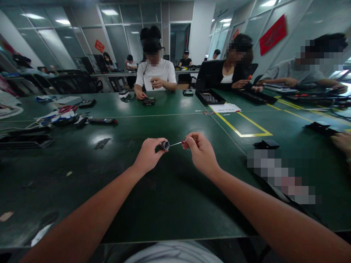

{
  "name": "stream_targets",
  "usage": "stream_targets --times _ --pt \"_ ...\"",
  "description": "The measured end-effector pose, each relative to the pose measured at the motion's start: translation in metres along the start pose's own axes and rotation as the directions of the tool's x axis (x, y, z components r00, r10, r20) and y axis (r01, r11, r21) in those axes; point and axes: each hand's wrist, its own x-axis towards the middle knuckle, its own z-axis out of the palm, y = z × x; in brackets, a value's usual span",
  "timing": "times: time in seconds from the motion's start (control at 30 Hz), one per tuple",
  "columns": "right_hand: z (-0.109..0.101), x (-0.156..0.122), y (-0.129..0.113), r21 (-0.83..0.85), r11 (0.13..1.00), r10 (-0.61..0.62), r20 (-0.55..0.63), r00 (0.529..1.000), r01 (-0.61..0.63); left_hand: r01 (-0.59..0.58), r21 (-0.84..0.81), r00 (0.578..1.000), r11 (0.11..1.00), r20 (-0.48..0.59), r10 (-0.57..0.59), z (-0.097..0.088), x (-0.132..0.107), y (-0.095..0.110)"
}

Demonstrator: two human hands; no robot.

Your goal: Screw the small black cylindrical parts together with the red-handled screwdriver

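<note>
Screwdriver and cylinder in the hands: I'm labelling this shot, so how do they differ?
The screwdriver has a thin metal shaft and reddish handle; the cylinder is dark, with a wide, round, pale-rimmed end. The right hand grips the screwdriver; the left hand, the cylinder. Both are held over the table.

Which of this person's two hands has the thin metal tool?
The right hand, pinching the thin tool by its reddish handle. The left hand instead holds a dark cylinder with a pale, ring-shaped end.
</note>
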Motion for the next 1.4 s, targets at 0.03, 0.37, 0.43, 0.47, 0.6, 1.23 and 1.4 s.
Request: stream_targets --times 0.03,0.37,0.43,0.47,0.6,1.23,1.4 --pt "0.000 0.000 0.000 -0.018 1.000 -0.004 0.002 1.000 0.004 0.000 -0.001 1.000 1.000 0.001 0.000 0.000 0.000 0.000" --pt "0.001 -0.009 -0.007 -0.149 0.983 -0.112 -0.013 0.994 0.109 -0.013 -0.008 1.000 1.000 -0.024 0.013 -0.003 0.000 0.002" --pt "0.001 -0.008 -0.008 -0.166 0.979 -0.123 -0.021 0.992 0.118 -0.016 -0.006 1.000 1.000 -0.027 0.015 -0.003 0.000 0.002" --pt "0.000 -0.008 -0.008 -0.170 0.978 -0.125 -0.020 0.992 0.120 -0.013 -0.002 1.000 1.000 -0.029 0.013 -0.003 0.000 0.002" --pt "0.000 -0.004 -0.006 -0.136 0.987 -0.080 0.016 0.997 0.081 -0.006 0.019 0.999 1.000 -0.035 0.007 -0.003 0.000 0.001" --pt "0.000 0.003 0.002 -0.038 0.999 0.002 0.016 1.000 -0.001 0.003 0.016 0.998 1.000 -0.056 -0.002 -0.001 0.000 -0.001" --pt "0.000 0.004 0.002 -0.041 0.999 0.011 0.014 1.000 -0.010 0.001 0.005 0.999 1.000 -0.050 -0.001 -0.001 0.000 0.000"
